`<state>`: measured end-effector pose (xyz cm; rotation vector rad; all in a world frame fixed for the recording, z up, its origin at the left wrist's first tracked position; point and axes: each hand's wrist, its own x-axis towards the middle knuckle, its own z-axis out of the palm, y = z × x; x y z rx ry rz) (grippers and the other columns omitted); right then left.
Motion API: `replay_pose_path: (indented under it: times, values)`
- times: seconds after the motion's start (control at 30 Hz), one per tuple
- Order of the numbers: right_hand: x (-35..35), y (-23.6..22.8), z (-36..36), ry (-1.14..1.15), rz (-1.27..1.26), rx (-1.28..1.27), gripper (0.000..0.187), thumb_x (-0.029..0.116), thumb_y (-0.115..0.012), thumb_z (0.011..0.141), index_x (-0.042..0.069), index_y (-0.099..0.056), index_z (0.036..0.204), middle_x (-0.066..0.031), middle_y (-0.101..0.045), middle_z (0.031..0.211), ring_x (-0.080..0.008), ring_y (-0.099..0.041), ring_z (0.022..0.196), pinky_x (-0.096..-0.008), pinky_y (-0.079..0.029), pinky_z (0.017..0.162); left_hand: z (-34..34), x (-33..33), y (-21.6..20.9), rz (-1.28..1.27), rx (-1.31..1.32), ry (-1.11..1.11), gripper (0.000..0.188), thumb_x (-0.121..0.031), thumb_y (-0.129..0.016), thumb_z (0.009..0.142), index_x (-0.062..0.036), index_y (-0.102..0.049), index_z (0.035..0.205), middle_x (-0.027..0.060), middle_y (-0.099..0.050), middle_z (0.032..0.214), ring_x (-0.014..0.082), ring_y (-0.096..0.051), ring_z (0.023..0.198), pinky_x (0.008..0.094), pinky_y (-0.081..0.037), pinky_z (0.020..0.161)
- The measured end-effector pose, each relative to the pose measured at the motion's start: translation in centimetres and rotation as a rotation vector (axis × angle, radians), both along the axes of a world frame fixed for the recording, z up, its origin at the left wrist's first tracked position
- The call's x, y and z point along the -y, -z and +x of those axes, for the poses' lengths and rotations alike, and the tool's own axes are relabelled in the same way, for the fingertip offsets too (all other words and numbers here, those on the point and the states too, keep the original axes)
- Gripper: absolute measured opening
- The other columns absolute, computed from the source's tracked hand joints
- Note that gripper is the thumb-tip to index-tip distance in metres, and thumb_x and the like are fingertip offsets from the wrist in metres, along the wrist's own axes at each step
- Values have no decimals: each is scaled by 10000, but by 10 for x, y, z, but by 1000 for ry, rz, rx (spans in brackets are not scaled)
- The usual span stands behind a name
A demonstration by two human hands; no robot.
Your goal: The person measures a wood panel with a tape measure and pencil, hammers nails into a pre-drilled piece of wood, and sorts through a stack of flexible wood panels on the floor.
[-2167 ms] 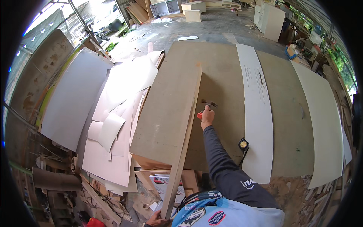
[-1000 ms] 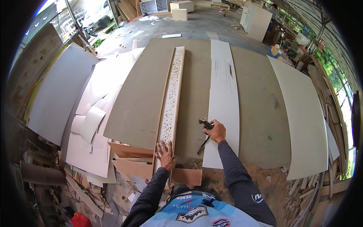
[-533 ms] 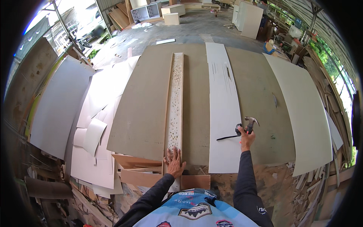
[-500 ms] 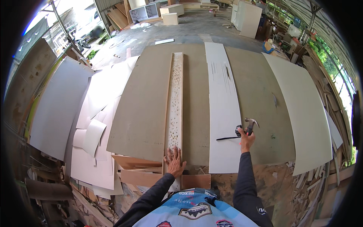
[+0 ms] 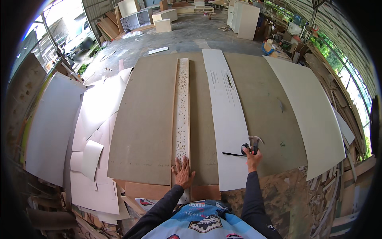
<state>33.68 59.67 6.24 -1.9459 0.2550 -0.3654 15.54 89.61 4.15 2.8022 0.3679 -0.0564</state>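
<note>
My left hand (image 5: 183, 174) lies with its fingers spread on the near end of a long narrow board (image 5: 182, 103), whose pale face is dotted with spots and edged by thin wooden strips. In my right hand (image 5: 253, 160) is a claw hammer (image 5: 255, 144), its head pointing away from me. A dark rounded tool, possibly a tape measure (image 5: 244, 149), sits against the thumb side of that hand; whether the fingers grip it too, I cannot tell. A thin black strip (image 5: 234, 154) reaches left from there over a white panel (image 5: 232, 127) with dark scratches.
Under these lies a large brown sheet (image 5: 139, 119). A cream sheet (image 5: 310, 115) covers its right side. White offcuts (image 5: 93, 157) are piled at the left, and scrap wood (image 5: 330, 191) lies at the lower right. Cabinets (image 5: 242, 20) stand at the back.
The view has shifted, so the boards and both hands appear a little lower and further left. My left hand stays on the narrow board, and the right still holds the hammer.
</note>
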Motion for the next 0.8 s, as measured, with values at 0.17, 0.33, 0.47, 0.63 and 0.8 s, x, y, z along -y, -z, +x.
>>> replay_pose_path:
  times: [0.17,0.33,0.47,0.63,0.8]
  values:
    - [-22,-3,-2,-64,10,27,458,362,-826,597,12,-617,807,29,-497,670,-97,-444,544,-273,-400,458,3,-5,1,13,-3,3,817,-402,-547,827,-46,-164,1454,66,-34,1546,367,44,1403,622,-62,1026]
    - [-70,-38,-18,-178,148,47,475,350,-839,584,-5,-587,773,6,-517,658,-89,-457,588,-257,-421,549,3,-3,-15,-65,-11,14,762,-385,-500,871,-25,-158,1449,113,-51,1538,361,56,1403,616,-56,1033]
    - [-117,-59,-46,-403,297,-31,488,326,-846,566,-3,-587,816,-8,-554,720,-94,-493,630,-250,-454,581,4,1,-23,-476,288,-118,653,-379,-453,913,-1,-269,1414,173,-295,1452,319,-203,1370,475,-226,1039]
    - [-171,-89,-94,-805,308,-134,532,312,-858,548,-1,-589,883,-22,-585,807,-99,-527,684,-267,-469,629,10,11,-75,-1926,377,-421,383,-286,-513,896,-9,-550,1158,93,-614,1081,163,-566,1025,278,-421,855]
    - [-221,-65,-106,-1006,164,90,334,210,-673,726,1,-581,970,-85,-537,821,-161,-546,705,-277,-456,650,-9,-17,-75,-2087,467,-682,244,-327,-560,876,-88,-571,923,72,-640,896,155,-621,810,303,-485,742]
